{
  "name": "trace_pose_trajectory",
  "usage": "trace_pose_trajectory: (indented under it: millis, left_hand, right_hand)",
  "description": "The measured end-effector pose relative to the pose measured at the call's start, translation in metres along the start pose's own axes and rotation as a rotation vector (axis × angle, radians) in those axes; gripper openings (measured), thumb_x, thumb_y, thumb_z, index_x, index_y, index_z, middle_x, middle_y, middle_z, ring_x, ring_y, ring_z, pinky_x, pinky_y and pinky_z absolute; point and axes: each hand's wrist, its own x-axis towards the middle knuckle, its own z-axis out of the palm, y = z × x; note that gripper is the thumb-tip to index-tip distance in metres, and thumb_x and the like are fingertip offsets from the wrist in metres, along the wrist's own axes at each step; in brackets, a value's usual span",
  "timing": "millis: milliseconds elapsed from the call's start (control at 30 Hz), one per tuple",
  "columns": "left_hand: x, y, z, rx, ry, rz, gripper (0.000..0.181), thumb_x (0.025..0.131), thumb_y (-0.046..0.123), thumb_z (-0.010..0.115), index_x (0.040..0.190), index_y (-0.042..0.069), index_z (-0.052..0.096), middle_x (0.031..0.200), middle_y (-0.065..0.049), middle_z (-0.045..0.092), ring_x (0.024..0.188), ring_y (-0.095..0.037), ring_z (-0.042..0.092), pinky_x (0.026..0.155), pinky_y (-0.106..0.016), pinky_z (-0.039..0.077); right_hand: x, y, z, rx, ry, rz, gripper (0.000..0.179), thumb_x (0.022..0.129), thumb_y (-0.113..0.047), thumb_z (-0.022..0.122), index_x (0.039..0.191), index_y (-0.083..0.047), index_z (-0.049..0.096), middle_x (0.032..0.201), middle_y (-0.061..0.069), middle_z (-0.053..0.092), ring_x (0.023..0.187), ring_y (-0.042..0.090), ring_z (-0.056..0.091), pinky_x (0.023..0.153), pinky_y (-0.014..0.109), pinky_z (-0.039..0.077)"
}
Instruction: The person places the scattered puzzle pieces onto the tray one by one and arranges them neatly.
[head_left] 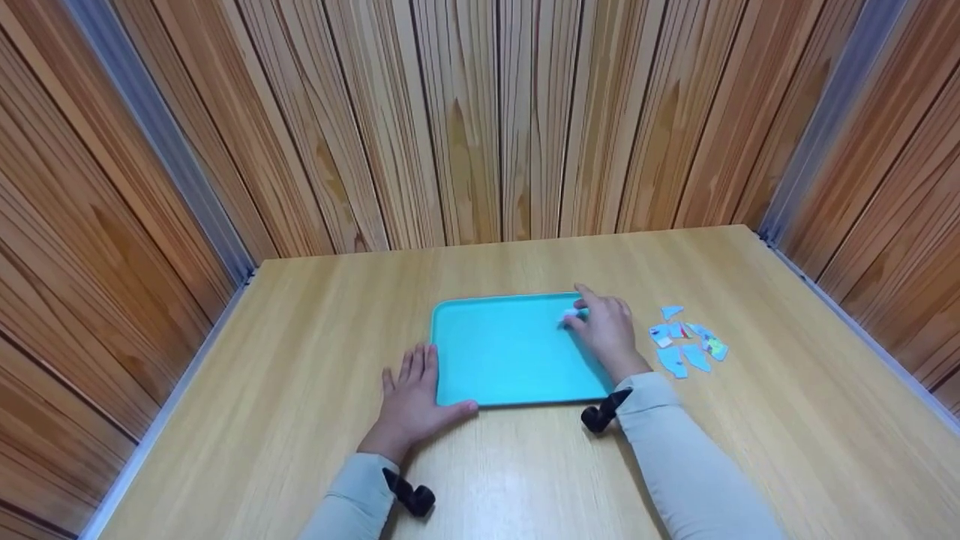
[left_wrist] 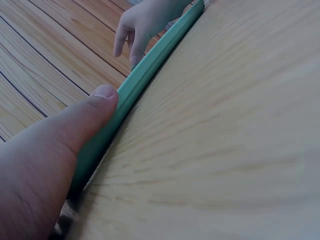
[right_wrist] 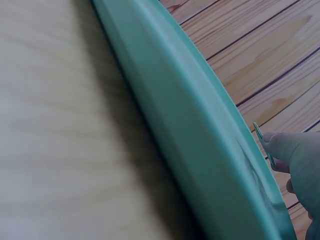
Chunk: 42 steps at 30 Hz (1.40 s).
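A turquoise tray (head_left: pixel 510 352) lies on the table. At its near left corner my left hand (head_left: pixel 409 409) rests with fingers spread, the fingers along the left side and the thumb along the front edge. In the left wrist view the thumb (left_wrist: pixel 95 112) touches the tray's outer wall (left_wrist: pixel 145 70). Over the far right part of the tray, my right hand (head_left: pixel 606 330) pinches a small, thin, pale puzzle piece (head_left: pixel 568 316). The right wrist view shows this puzzle piece (right_wrist: pixel 264 144) edge-on between thumb and fingers, above the tray rim (right_wrist: pixel 200 125).
Several light-blue puzzle pieces (head_left: pixel 673 363) with printed coloured patches lie loose on the table (head_left: pixel 330 322) to the right of the tray. Wood-plank walls (head_left: pixel 472 120) stand behind and at both sides. A dark wrist mount (head_left: pixel 604 412) sits on each sleeve.
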Motion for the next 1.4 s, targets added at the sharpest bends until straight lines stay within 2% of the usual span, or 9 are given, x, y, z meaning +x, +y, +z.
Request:
trace_pose_trajectory:
  millis: [400, 667, 933, 1167, 1400]
  left_hand:
    - [0.0, 0.0, 0.001, -0.007, 0.005, -0.001, 0.127, 0.076, 0.088, 0.055, 0.163, 0.007, 0.009, 0.169, -0.02, 0.004, 0.155, -0.037, 0.001, 0.117, -0.066, -0.005]
    - [0.001, 0.0, 0.001, -0.012, 0.01, -0.029, 0.13, 0.075, 0.087, 0.058, 0.162, 0.005, 0.008, 0.169, -0.019, 0.004, 0.156, -0.036, 0.001, 0.118, -0.065, -0.006]
    - [0.002, -0.001, 0.003, -0.015, 0.008, -0.042, 0.131, 0.074, 0.087, 0.058, 0.162, 0.004, 0.007, 0.169, -0.018, 0.004, 0.156, -0.035, 0.0, 0.119, -0.063, -0.006]
    - [0.002, 0.0, 0.003, -0.018, 0.021, -0.034, 0.131, 0.075, 0.086, 0.059, 0.161, 0.0, 0.01, 0.168, -0.021, 0.008, 0.155, -0.038, 0.004, 0.118, -0.065, -0.004]
    - [0.002, 0.0, 0.003, -0.007, 0.023, -0.043, 0.133, 0.073, 0.089, 0.056, 0.161, 0.001, 0.009, 0.168, -0.02, 0.007, 0.155, -0.037, 0.004, 0.118, -0.065, -0.004]
  right_hand:
    - [0.001, -0.019, 0.019, 0.022, -0.035, -0.01, 0.063, 0.095, -0.025, 0.072, 0.15, -0.006, 0.047, 0.12, 0.009, 0.072, 0.124, 0.036, 0.057, 0.118, 0.052, 0.024]
    - [0.004, -0.039, 0.031, 0.033, -0.033, -0.066, 0.062, 0.095, -0.024, 0.073, 0.149, -0.008, 0.05, 0.117, 0.007, 0.073, 0.121, 0.036, 0.06, 0.116, 0.052, 0.029]
    - [0.005, -0.055, 0.043, 0.024, -0.054, -0.078, 0.061, 0.095, -0.025, 0.073, 0.149, -0.009, 0.05, 0.116, 0.006, 0.074, 0.12, 0.034, 0.061, 0.117, 0.051, 0.029]
    - [0.003, -0.071, 0.053, 0.031, -0.055, -0.1, 0.06, 0.094, -0.024, 0.075, 0.147, -0.008, 0.052, 0.114, 0.005, 0.074, 0.116, 0.033, 0.063, 0.115, 0.05, 0.032]
    - [0.001, -0.09, 0.065, 0.036, -0.079, -0.102, 0.061, 0.094, -0.026, 0.074, 0.148, -0.009, 0.051, 0.114, 0.003, 0.073, 0.118, 0.031, 0.061, 0.114, 0.049, 0.033]
